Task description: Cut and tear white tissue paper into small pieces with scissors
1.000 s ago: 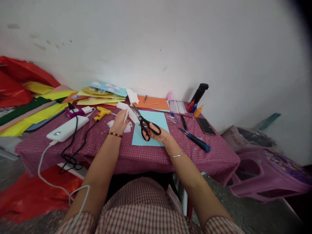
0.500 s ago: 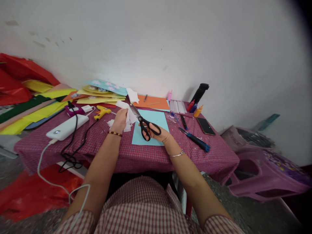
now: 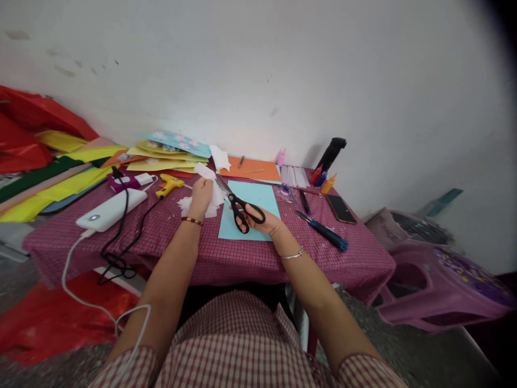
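Left hand grips thin white paper, right hand black-handled scissors, above light-blue card sheet; cutting apparently partway, unfinished.

A single camera rides on my head, facing forward and tilted down along both forearms. My left hand, closed on white paper, and my right hand, through the scissors, land near mid-frame at arm's reach. Below my grip lies my lap. The whole table spreads to either side, and the wall rises beyond.
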The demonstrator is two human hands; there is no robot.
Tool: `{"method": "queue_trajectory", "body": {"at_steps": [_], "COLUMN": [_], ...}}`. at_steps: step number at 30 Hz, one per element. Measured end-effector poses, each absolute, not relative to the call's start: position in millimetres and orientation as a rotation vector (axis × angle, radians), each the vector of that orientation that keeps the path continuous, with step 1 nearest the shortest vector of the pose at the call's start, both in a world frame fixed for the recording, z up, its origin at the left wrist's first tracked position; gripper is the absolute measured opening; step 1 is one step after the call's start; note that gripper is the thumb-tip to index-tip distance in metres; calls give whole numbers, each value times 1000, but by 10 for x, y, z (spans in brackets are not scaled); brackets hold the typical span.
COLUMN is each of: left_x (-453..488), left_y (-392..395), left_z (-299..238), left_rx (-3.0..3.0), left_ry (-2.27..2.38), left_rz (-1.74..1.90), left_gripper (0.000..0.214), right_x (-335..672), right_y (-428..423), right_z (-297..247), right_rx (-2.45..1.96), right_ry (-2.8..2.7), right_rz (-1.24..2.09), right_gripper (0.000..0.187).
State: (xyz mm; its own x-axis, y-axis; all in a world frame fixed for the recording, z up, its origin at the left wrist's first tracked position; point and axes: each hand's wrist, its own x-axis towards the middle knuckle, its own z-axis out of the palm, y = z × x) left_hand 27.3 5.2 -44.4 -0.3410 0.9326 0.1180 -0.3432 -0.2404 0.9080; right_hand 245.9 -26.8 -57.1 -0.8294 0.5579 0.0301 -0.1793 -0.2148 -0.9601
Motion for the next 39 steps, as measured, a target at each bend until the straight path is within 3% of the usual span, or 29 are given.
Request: {"method": "queue_trajectory", "body": {"at_steps": [5,16,31,39], "left_x": [306,317,440,447], "left_y": [33,13,-127,-131], "left_z": [-421,-383,-369,-372], "left_rx": [924,918,1064,1059], "left_ry": [1090,906,792,683], "left_rz": [1806,1665,1373,1305], "left_gripper": [5,20,24,15], "right_x": [2459,2462,2469,2496], "right_y": [-261,-256,-263,-253], "right_z": [-567,-573,-546,-547], "right_rx": [-472,-403,-388,-356], "right_ry": [-1553,-1527,-1395,-1406], "right_rz": [2083,2109,2119,2145], "right_gripper": [65,65,41,46]}}
